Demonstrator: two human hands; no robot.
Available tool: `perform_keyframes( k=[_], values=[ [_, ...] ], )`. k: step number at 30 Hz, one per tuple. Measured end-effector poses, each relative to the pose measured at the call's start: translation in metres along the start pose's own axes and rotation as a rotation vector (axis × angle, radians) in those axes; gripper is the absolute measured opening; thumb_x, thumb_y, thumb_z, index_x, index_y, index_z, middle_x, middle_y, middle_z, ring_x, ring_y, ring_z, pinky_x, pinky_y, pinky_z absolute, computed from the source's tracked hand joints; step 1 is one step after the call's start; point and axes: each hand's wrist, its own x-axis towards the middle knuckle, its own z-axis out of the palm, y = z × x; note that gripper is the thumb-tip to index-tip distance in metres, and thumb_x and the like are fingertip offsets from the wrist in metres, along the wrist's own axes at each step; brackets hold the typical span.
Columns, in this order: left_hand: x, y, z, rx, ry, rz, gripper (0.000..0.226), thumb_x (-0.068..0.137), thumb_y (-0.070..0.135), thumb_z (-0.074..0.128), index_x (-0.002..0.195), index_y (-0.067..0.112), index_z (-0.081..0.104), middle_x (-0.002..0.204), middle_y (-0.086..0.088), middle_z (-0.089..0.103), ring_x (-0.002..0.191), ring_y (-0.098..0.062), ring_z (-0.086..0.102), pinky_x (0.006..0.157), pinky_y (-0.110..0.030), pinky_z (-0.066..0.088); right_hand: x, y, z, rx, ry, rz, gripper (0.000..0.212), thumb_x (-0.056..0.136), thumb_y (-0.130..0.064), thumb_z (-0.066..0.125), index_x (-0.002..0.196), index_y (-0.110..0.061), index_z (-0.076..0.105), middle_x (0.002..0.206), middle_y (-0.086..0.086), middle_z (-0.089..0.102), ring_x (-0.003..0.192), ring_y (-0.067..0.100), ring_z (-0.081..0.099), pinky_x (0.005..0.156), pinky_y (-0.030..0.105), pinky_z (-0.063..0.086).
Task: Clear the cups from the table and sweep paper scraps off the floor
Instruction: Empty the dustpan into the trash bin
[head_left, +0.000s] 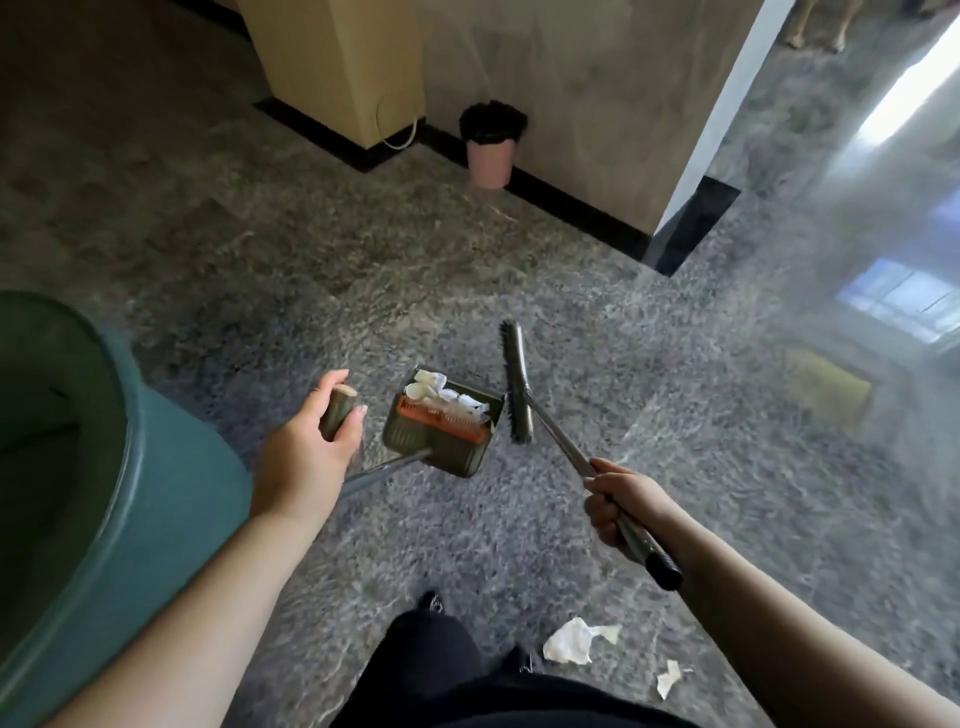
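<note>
A person's left hand (306, 441) curls around the top grip of a long-handled dustpan (444, 428). The pan sits just beyond that hand and holds white paper scraps (447, 397). The right hand (623, 501) is closed tightly around the metal handle of a broom (517, 382), whose dark bristle head lies just right of the pan, ahead of the right hand. Two more torn paper pieces (574, 640) lie on the grey floor (519, 270) below the right forearm, near the person's feet. No cups show.
</note>
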Motion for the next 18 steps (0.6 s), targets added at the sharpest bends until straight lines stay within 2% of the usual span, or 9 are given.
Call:
perform_keyframes(
  k=[1,3,5,6,11,18],
  values=[
    [0.019,0.002,0.005,-0.003,0.003,-0.008,0.034,0.092,0.037,0.062,0.125,0.043,0.054,0.071,-0.003,0.063,0.063,-0.033,0.063,0.065,-0.041,0.054,0.013,-0.018,0.004,0.008,-0.004,0.000,0.038,0.099,-0.001,0.031,0.134,-0.015,0.036,0.048,0.000,0.029,0.029,0.005,0.028,0.034,0.010,0.027],
    [0.067,0.003,0.017,-0.010,0.004,-0.016,0.034,0.092,0.038,0.061,0.124,0.044,0.053,0.072,-0.004,0.064,0.061,-0.032,0.062,0.064,-0.040,0.054,0.045,-0.056,0.018,0.007,-0.017,-0.003,0.029,0.099,-0.001,0.031,0.117,-0.020,0.044,0.046,0.000,0.030,0.029,0.005,0.028,0.033,0.011,0.026],
    [0.103,0.001,0.026,0.005,0.010,0.014,0.034,0.092,0.037,0.062,0.125,0.042,0.055,0.068,-0.002,0.062,0.060,-0.030,0.061,0.060,-0.035,0.050,0.064,-0.085,0.029,0.004,-0.020,0.009,0.026,0.099,-0.001,0.030,0.096,-0.024,0.042,0.045,-0.001,0.030,0.029,0.005,0.028,0.032,0.011,0.025],
    [0.126,0.000,0.030,0.001,0.011,0.031,0.035,0.091,0.036,0.063,0.125,0.041,0.056,0.066,0.000,0.061,0.058,-0.029,0.060,0.058,-0.032,0.047,0.077,-0.101,0.036,0.012,-0.019,0.010,0.026,0.099,-0.001,0.029,0.093,-0.024,0.041,0.045,-0.001,0.030,0.029,0.005,0.028,0.032,0.010,0.025],
    [0.263,0.001,0.050,-0.052,-0.008,0.076,0.037,0.090,0.027,0.067,0.126,0.033,0.060,0.063,0.002,0.058,0.050,-0.020,0.053,0.055,-0.029,0.042,0.144,-0.193,0.082,0.043,0.004,-0.018,0.025,0.100,-0.001,0.029,0.097,-0.024,0.040,0.047,0.000,0.028,0.029,0.006,0.027,0.032,0.011,0.026],
    [0.426,0.026,0.076,-0.070,-0.029,0.119,0.038,0.090,0.028,0.066,0.127,0.034,0.057,0.085,-0.004,0.069,0.055,-0.028,0.056,0.060,-0.040,0.053,0.214,-0.309,0.122,0.062,0.001,-0.053,0.027,0.099,0.000,0.030,0.110,-0.025,0.034,0.047,-0.001,0.028,0.030,0.006,0.026,0.033,0.010,0.024]
  ],
)
